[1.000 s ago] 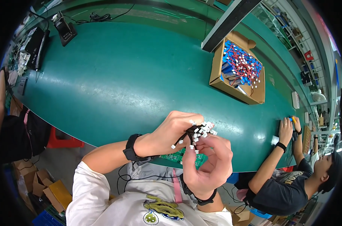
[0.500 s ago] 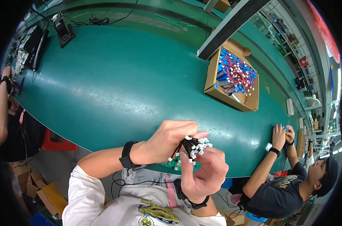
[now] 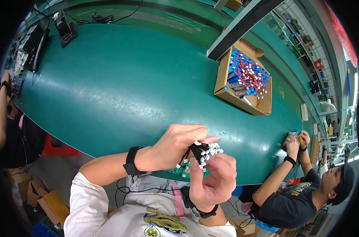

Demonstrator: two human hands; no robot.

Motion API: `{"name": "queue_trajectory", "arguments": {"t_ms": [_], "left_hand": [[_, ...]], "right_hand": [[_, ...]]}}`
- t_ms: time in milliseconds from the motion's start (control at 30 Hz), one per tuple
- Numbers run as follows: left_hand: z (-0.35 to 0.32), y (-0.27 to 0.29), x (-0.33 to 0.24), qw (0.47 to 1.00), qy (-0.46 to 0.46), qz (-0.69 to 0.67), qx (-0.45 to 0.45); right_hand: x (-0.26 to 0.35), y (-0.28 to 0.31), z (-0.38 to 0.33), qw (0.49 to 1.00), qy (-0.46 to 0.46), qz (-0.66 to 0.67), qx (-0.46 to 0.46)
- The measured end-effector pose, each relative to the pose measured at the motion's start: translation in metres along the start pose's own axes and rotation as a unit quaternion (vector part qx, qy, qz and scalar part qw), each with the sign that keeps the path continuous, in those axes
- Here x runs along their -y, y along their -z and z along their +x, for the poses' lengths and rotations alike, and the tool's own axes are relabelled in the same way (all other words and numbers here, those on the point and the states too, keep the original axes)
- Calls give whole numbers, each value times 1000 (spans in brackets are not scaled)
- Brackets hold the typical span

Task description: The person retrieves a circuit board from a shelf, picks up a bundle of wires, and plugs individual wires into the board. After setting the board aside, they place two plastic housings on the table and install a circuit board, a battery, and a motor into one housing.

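Nearest, the person's white shirt (image 3: pixel 120 219) fills six o'clock, with a pink strap (image 3: pixel 178 199) hanging near the table's edge. The right hand (image 3: pixel 213 183) comes up from there, a black wristband (image 3: pixel 208 212) below it. Its thumb stands upright and its fingers curl over; the tips are at the white connectors (image 3: pixel 215 146), but whether they pinch one cannot be told.

The bundle of black wires (image 3: pixel 195 151) sits between the hands: at eleven o'clock from the right hand, and at about three o'clock from the left hand (image 3: pixel 173 144), which is closed around it. The wires fan out of the left fist, their white ends pointing toward the right hand. Another black band (image 3: pixel 131 161) circles the left wrist.

Between seven and eight o'clock from the bundle, partly hidden by the hands, green circuit boards (image 3: pixel 182 172) show at the near edge of the green table (image 3: pixel 120 79).

Farther on, at three o'clock, a co-worker's hands (image 3: pixel 293 144) meet around something blue and yellow, too small to tell. At one o'clock, well apart from the bundle, an open cardboard box (image 3: pixel 238 103) holds blue packs (image 3: pixel 236 77) with red wires, just beside a grey post (image 3: pixel 242 29). Toward ten o'clock, at the far side, stands a black holder (image 3: pixel 65 33).
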State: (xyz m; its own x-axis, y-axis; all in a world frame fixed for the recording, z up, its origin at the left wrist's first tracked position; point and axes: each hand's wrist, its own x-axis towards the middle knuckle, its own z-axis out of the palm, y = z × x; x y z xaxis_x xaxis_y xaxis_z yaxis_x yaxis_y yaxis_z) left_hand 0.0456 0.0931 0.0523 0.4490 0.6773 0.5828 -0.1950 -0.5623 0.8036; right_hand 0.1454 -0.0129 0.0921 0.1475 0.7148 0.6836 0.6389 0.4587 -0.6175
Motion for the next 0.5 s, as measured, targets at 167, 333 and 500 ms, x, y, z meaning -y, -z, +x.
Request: {"name": "queue_trajectory", "arguments": {"t_ms": [167, 333, 500], "left_hand": [[0, 1, 1, 1000, -7, 19, 3], [-3, 3, 3, 1000, 2, 22, 22], [-4, 0, 1, 999, 33, -5, 28]], "right_hand": [[-2, 1, -1, 1000, 3, -1, 10], [-5, 1, -3, 1000, -6, 4, 5], [-5, 0, -3, 1000, -21, 10, 13]]}}
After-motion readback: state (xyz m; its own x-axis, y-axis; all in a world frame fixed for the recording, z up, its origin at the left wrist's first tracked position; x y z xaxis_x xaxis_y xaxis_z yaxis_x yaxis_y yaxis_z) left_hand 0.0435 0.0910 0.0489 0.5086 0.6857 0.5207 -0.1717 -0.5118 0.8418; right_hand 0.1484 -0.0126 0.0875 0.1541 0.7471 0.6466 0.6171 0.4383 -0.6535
